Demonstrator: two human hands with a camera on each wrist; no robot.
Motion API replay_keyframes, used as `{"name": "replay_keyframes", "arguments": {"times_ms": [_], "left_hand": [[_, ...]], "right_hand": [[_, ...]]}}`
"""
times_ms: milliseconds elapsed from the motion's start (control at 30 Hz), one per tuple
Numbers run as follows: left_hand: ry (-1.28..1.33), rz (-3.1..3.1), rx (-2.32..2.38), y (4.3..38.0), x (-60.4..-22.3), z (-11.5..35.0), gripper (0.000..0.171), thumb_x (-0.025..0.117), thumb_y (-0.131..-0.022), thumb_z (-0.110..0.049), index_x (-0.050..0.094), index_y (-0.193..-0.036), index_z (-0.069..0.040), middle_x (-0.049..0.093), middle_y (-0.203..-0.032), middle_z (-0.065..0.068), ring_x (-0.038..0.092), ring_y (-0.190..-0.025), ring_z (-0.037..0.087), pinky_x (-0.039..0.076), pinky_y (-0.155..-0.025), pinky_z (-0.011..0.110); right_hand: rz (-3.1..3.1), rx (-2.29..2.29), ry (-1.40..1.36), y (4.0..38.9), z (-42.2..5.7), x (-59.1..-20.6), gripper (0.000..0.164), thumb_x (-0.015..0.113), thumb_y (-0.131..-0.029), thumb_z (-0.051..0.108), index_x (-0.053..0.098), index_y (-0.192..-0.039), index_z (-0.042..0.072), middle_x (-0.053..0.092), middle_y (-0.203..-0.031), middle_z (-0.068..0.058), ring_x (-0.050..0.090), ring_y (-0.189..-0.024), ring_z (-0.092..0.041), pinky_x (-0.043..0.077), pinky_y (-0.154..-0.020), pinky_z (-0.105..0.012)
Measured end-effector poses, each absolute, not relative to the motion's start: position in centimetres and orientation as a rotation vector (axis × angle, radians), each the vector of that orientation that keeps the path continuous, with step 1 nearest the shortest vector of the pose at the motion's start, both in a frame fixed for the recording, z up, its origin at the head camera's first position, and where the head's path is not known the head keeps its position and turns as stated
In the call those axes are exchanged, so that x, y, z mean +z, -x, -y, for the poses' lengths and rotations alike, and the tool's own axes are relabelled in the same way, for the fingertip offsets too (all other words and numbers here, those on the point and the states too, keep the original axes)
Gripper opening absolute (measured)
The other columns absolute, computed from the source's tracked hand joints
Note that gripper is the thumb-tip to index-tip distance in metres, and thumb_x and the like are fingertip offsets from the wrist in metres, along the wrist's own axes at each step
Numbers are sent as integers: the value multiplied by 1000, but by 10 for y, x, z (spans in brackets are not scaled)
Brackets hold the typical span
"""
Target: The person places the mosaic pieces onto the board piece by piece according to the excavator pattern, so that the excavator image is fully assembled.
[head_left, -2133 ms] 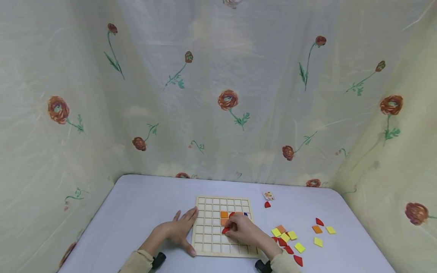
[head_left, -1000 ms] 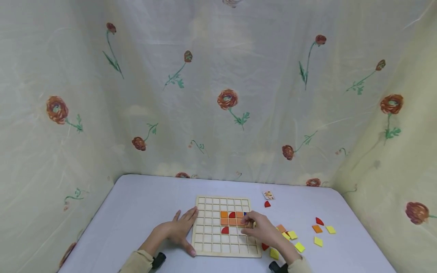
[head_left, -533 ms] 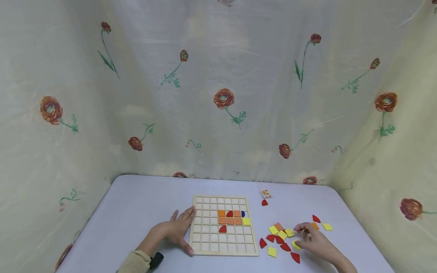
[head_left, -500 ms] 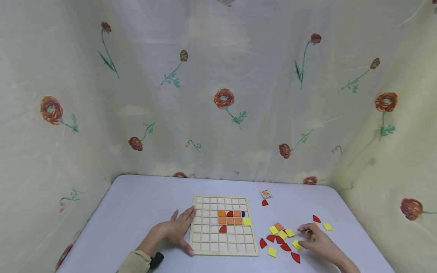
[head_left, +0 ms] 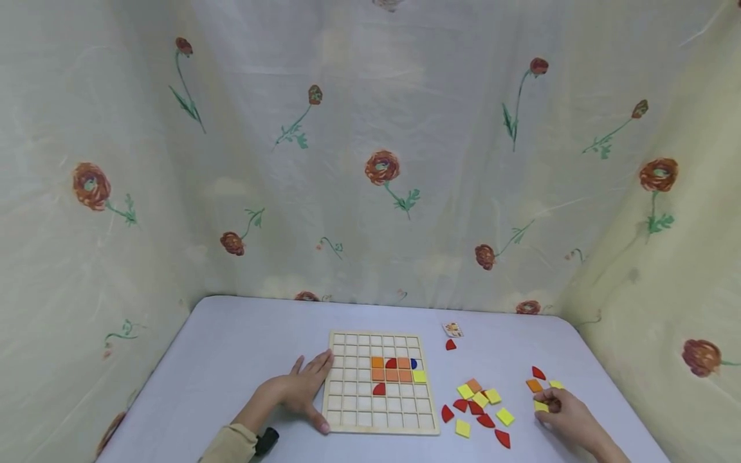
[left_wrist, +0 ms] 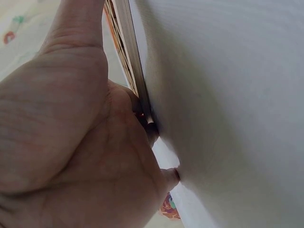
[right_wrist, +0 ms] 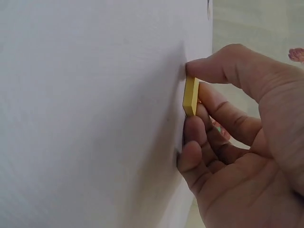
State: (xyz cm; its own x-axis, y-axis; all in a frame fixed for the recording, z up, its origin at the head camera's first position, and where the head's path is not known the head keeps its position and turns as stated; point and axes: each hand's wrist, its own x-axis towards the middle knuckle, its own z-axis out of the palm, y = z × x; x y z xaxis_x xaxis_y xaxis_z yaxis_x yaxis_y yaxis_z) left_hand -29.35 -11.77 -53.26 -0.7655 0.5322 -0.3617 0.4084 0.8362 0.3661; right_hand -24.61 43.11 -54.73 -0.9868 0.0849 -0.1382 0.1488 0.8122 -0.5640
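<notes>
My left hand (head_left: 301, 391) lies with spread, straight fingers against the left edge of a wooden grid board (head_left: 353, 432). In the left wrist view the fingers (left_wrist: 121, 156) touch the table beside the board's side. At the right of the table, my right hand (head_left: 567, 418) pinches a yellow square tile (head_left: 541, 406) between thumb and fingers. The right wrist view has this tile (right_wrist: 191, 95) at table level. On the board sit orange squares (head_left: 391, 375), two red quarter-circle tiles (head_left: 379, 389), a yellow square (head_left: 419, 376) and a blue-and-white tile (head_left: 413, 364).
Loose yellow squares (head_left: 505, 417), red quarter circles (head_left: 502, 439) and an orange square (head_left: 473, 384) lie between the board and my right hand. An orange tile (head_left: 534, 386) is beside that hand. A small pattern card (head_left: 453, 330) lies behind. Flowered curtains (head_left: 370, 193) surround the white table.
My right hand has left the board, passed a loose yellow tile, moved farther right and taken hold of another. A yellow square now shows in the board. The left hand stays put.
</notes>
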Motion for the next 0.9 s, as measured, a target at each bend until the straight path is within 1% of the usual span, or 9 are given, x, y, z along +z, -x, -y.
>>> {"name": "replay_keyframes", "arguments": {"times_ms": [67,133,267,400,667,767,900], "left_hand": [[-695,-2560,363,293,-532,117,139,76,-58,-71,1,-155,-4,-2,-164,13,1,-151,28,2,-119,59],[-695,-2561,358,294,-533,117,140,76,-58,-71,1,-155,-4,-2,-164,13,1,-151,28,2,-119,59],[-700,-2561,354,295,-535,118,139,76,-59,-72,1,-155,-4,-1,-164,13,1,-151,27,3,-119,59],[-701,-2560,350,296,-537,118,140,75,-58,-72,1,-155,-5,-1,-164,13,1,-151,28,3,-119,59],[-701,-2565,348,297,-537,117,140,76,-58,-72,1,-155,-5,-1,-164,13,1,-151,28,3,-119,59],[-695,-2568,343,297,-536,116,139,76,-58,-71,2,-155,-5,-1,-164,13,2,-151,28,3,-119,59],[-688,-2566,350,297,-536,116,139,76,-58,-71,2,-155,-5,-1,-164,13,2,-151,29,3,-119,60]], "right_hand": [[-2906,-914,-182,244,-431,-546,36,78,-78,16,63,-104,-4,65,-96,-5,54,-82,-15,48,-65,-23],[-2923,-909,-171,243,-429,-545,33,78,-77,15,64,-101,-3,65,-91,-4,53,-78,-13,47,-61,-21],[-2931,-906,-168,242,-422,-544,33,80,-76,19,65,-97,-1,63,-83,0,53,-74,-11,45,-59,-20],[-2934,-943,-138,243,-401,-542,35,81,-76,21,66,-98,0,62,-83,0,51,-72,-9,45,-58,-20],[-2836,-1076,5,252,-330,-526,31,78,-78,16,63,-103,5,60,-90,-2,52,-80,-14,49,-66,-22],[-2813,-1074,67,257,-298,-521,29,79,-78,16,63,-100,8,59,-88,0,52,-81,-14,48,-66,-22],[-2787,-1054,255,264,-260,-516,27,79,-78,18,62,-97,10,60,-88,2,52,-80,-12,47,-65,-21]]}}
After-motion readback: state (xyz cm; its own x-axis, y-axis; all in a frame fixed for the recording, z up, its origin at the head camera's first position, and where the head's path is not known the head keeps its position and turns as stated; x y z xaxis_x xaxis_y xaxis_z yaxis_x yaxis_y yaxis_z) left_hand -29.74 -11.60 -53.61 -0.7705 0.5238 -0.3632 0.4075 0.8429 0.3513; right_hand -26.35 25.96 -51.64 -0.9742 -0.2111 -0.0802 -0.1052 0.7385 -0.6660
